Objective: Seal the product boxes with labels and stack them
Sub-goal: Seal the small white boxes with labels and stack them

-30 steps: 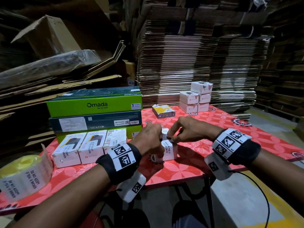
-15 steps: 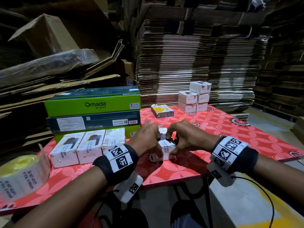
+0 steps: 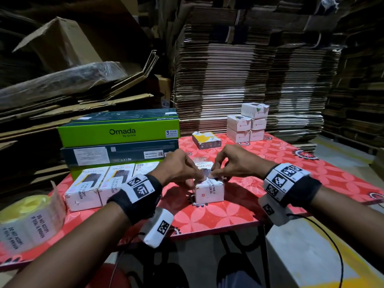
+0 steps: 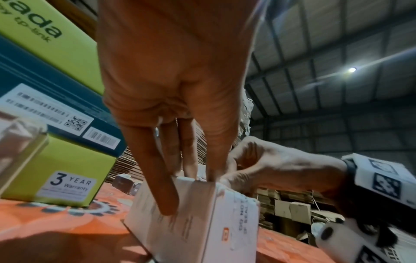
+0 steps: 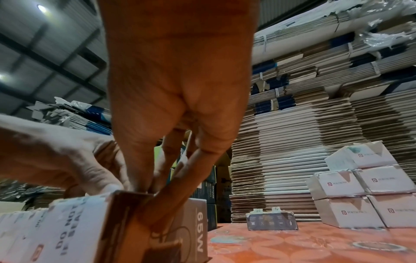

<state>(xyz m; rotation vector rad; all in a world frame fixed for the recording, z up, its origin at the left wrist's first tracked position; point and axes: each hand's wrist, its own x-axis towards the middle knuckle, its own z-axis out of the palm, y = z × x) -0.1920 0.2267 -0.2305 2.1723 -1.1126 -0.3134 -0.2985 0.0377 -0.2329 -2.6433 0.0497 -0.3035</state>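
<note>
A small white product box [image 3: 208, 193] stands on the red flowered table [image 3: 291, 163] in front of me. A "do not accept if seal is broken" label runs over its top edge and down its near face. My left hand [image 3: 196, 177] grips the box's left top edge, with fingers on top and the little finger down the side [image 4: 191, 178]. My right hand [image 3: 215, 175] holds the right top edge, thumb on top and fingers down the "65W" side [image 5: 153, 192]. The fingertips of both hands meet over the label. The box top is mostly hidden beneath them.
A roll of seal labels [image 3: 27, 221] lies at the near left corner. A row of white boxes [image 3: 93, 188] sits left of my hands, in front of stacked Omada cartons [image 3: 118, 132]. Stacked white boxes [image 3: 247, 125] and a yellow box [image 3: 205, 140] stand behind. Flattened cardboard piles surround the table.
Both hands have stayed on the box. The right hand has come lower and closer, so the fingertips now meet on the top edge over the label.
</note>
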